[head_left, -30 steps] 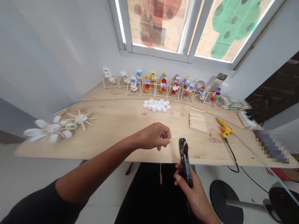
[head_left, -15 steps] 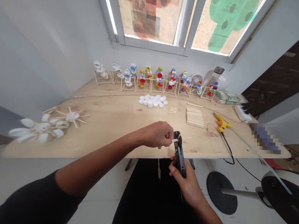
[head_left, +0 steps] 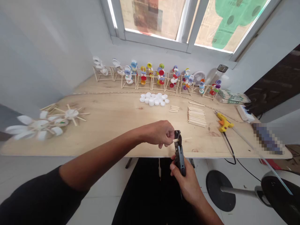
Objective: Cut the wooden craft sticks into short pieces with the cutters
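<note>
Over the table's front edge, my left hand point(head_left: 162, 134) is closed around a thin wooden stick point(head_left: 175, 140), whose end pokes out past the fingertips. That stick lies across the jaws of a dark cutting tool point(head_left: 179, 153), which looks like pruning shears. My right hand point(head_left: 185, 176) is wrapped around the tool's handles from below, jaws pointing up. A pale length of stick shows faintly beyond the blades. Behind my hands lie a stack of cut sticks point(head_left: 196, 117), a smaller group of short sticks point(head_left: 174, 109) and a cluster of white bottle caps point(head_left: 154, 99).
Small stick-framed wheels with coloured caps point(head_left: 161, 76) line the wall. A yellow glue gun point(head_left: 224, 122) with a cord lies right, near a power strip point(head_left: 245, 113). White petalled stick wheels point(head_left: 42, 125) sit at the left. A round-based stand point(head_left: 220, 190) is on the floor.
My view has shifted slightly, so the table's contents sit a little differently in the picture. Both hands keep their grips, with the stick still between the tool's jaws.
</note>
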Available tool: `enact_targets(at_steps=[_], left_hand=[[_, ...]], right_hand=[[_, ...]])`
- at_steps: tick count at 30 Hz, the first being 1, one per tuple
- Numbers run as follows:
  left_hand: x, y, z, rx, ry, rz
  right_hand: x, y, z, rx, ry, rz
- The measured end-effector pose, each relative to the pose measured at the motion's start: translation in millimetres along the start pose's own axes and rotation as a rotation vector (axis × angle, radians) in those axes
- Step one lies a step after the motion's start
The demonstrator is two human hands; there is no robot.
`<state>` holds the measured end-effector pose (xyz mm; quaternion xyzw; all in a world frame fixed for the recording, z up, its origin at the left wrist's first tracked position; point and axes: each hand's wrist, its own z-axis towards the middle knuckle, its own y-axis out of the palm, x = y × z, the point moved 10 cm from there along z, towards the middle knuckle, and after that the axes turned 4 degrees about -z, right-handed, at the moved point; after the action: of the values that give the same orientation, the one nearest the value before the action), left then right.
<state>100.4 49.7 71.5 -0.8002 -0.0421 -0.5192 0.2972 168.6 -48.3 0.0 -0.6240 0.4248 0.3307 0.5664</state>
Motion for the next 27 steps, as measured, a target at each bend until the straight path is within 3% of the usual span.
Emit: enact_targets(at_steps=[15,24,27], left_hand=[[-0.7,-3.0,0.0,-0.045,-0.012,0.029],[-0.2,-7.1,1.5,-0.025,-0.004,0.103],[2.1,-9.6,-0.4,0.03,0.018,0.194]], right_hand=[[5.1,4.5,0.4,0.0,0.055,-0.068],[10.8,8.5,3.0,0.027,0.045,-0.079],[13.3,10.2,2.5,0.047,0.055,-0.065]])
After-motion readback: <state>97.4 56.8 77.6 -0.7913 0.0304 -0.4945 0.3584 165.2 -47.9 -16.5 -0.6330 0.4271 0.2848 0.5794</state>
